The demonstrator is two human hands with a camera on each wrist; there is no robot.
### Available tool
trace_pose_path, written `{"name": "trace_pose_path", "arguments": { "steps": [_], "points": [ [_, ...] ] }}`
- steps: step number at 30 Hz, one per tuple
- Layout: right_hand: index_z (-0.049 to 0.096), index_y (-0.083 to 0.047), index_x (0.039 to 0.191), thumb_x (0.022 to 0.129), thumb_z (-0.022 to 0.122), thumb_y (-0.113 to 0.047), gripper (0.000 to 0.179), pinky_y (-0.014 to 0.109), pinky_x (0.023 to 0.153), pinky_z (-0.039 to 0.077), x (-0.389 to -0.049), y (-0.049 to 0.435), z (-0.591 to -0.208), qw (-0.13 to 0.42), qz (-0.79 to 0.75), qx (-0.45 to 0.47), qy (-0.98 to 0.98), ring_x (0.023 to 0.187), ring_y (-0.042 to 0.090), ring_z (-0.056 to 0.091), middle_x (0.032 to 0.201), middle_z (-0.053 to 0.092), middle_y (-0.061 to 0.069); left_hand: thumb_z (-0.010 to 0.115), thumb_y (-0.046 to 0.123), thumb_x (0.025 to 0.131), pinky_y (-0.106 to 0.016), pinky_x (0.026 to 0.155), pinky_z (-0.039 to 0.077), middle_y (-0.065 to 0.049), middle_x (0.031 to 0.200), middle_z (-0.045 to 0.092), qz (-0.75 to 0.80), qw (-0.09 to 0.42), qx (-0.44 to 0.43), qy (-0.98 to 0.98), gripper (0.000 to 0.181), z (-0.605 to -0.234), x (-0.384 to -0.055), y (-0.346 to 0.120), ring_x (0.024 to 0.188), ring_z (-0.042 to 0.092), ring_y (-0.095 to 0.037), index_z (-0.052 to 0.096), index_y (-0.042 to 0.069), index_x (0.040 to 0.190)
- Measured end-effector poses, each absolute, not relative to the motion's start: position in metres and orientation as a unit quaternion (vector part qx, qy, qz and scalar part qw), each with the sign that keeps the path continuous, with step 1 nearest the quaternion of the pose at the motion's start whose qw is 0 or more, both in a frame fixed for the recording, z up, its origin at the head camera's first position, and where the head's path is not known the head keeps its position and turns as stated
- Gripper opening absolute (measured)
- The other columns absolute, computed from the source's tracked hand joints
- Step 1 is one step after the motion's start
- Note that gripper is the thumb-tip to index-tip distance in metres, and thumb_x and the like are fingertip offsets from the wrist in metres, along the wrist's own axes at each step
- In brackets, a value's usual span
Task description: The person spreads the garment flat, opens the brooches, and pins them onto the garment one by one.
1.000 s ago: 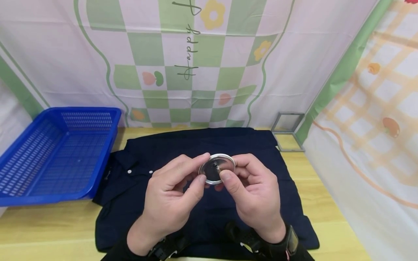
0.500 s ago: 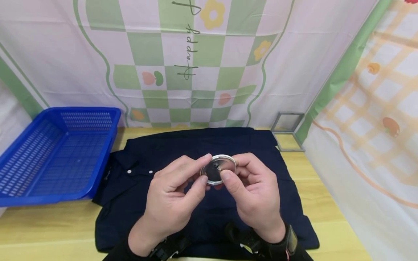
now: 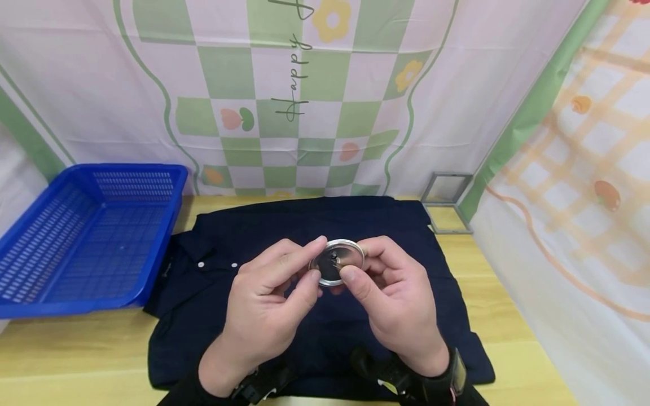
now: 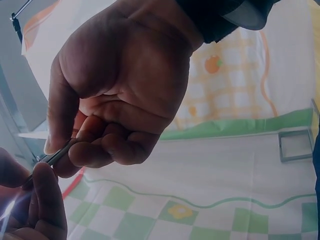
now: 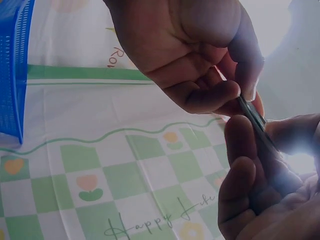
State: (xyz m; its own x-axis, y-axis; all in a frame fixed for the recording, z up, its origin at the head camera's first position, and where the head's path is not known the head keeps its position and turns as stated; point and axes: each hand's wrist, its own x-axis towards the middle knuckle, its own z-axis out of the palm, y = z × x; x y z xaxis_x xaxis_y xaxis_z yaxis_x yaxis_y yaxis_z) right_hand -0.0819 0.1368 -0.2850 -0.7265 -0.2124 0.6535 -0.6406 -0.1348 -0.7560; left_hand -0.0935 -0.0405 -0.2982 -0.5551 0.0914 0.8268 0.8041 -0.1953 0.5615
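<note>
A round pin badge [image 3: 330, 270] is held above the dark navy shirt [image 3: 325, 220], its silvery metal back turned up. Thin metal like a pin shows near its middle, partly hidden by a thumb. My left hand [image 3: 266, 307] pinches the left edge between thumb and fingers. On the opposite side my right hand [image 3: 398, 307] grips the rim, its thumb over the back near the pin. Both wrist views show the badge edge-on as a thin disc [image 4: 57, 155] between the fingertips. The badge's front face is not visible.
A blue plastic basket [image 3: 106, 248] stands at the left. At the back right lies a grey rectangular frame [image 3: 451, 231]. White buttons [image 3: 201, 264] show on the shirt, which lies on the wooden table [image 3: 76, 361]. Patterned cloth [image 3: 284, 73] hangs behind.
The two hands stay almost in place around the badge. My right thumb and the pin shift very slightly on its back.
</note>
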Motion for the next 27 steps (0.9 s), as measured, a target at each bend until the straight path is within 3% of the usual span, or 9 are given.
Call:
{"name": "trace_pose_path", "arguments": {
  "steps": [5,10,17,22,27],
  "points": [
    [0.057,0.008,0.109,0.098,0.060,0.000,0.014,0.036,0.067,0.057,-0.0824,0.1394,-0.2861,0.147,0.657,0.334,-0.660,0.072,0.025,0.066,0.093,0.069,0.017,0.064,-0.016,0.084,-0.018,0.046,0.041,-0.006,0.078,0.059,-0.660,0.271,-0.380,-0.590,0.049,-0.2975,-0.0939,-0.0413,0.060,0.053,-0.011,0.069,0.005,0.128],
    [0.056,0.009,0.114,0.101,0.059,-0.011,0.024,0.037,0.064,0.057,-0.0828,0.1378,-0.2888,0.149,0.646,0.318,-0.678,0.072,0.025,0.066,0.095,0.068,0.017,0.064,-0.014,0.087,-0.021,0.048,0.048,-0.008,0.079,0.059,-0.670,0.255,-0.384,-0.581,0.046,-0.2972,-0.0934,-0.0412,0.061,0.058,-0.015,0.067,0.003,0.129],
    [0.058,-0.001,0.129,0.107,0.044,-0.017,0.031,0.028,0.071,0.054,-0.0845,0.1374,-0.2934,0.196,0.532,0.329,-0.755,0.078,0.016,0.064,0.091,0.068,0.003,0.068,0.009,0.096,-0.029,0.055,0.056,-0.014,0.088,0.062,-0.681,0.229,-0.407,-0.564,0.039,-0.2956,-0.0884,-0.0395,0.068,0.066,-0.019,0.062,-0.003,0.132],
    [0.057,0.004,0.133,0.108,0.045,-0.025,0.040,0.025,0.073,0.053,-0.0863,0.1404,-0.2945,0.232,0.493,0.334,-0.769,0.081,0.014,0.067,0.094,0.071,0.003,0.068,0.006,0.095,-0.031,0.057,0.058,-0.015,0.092,0.062,-0.685,0.220,-0.400,-0.569,0.037,-0.2946,-0.0856,-0.0384,0.071,0.068,-0.021,0.061,-0.009,0.128],
    [0.063,0.003,0.124,0.107,0.045,-0.029,0.040,0.022,0.070,0.053,-0.0867,0.1394,-0.2926,0.280,0.457,0.328,-0.778,0.077,0.011,0.069,0.091,0.071,0.002,0.069,0.001,0.093,-0.031,0.056,0.057,-0.014,0.092,0.062,-0.688,0.208,-0.398,-0.570,0.036,-0.2952,-0.0849,-0.0373,0.070,0.067,-0.020,0.061,-0.010,0.127]
  ]
}}
